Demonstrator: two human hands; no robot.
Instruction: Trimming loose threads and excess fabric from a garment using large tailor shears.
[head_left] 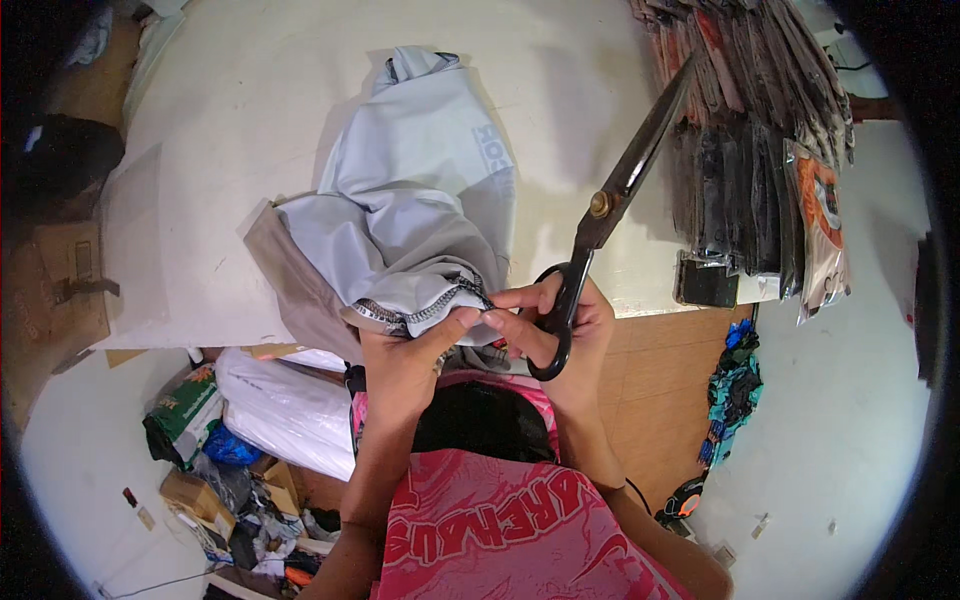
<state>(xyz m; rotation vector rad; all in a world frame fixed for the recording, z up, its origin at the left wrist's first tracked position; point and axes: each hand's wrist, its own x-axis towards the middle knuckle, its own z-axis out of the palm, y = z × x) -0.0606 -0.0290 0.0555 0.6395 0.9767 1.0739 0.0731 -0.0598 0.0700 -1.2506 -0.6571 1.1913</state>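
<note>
A light grey garment (400,170), seemingly inside out, lies crumpled on the table with its near edge lifted over the front. Along that edge runs dark overlock stitching, and a brown-grey part hangs out at its left. My left hand (405,355) pinches the stitched edge between thumb and fingers. Close beside it, my right hand (565,325) grips the same edge with thumb and forefinger. Large black scissors (610,205) hang on my right hand by their handles, blades closed and pointing up to the far right.
Bagged, folded garments (740,150) are stacked at the table's (570,90) far right, beside a dark phone (706,283). A white plastic-wrapped bundle (285,405) and open cardboard boxes (205,500) stand on the floor at left. Blue-black cloth (735,390) hangs or lies at right.
</note>
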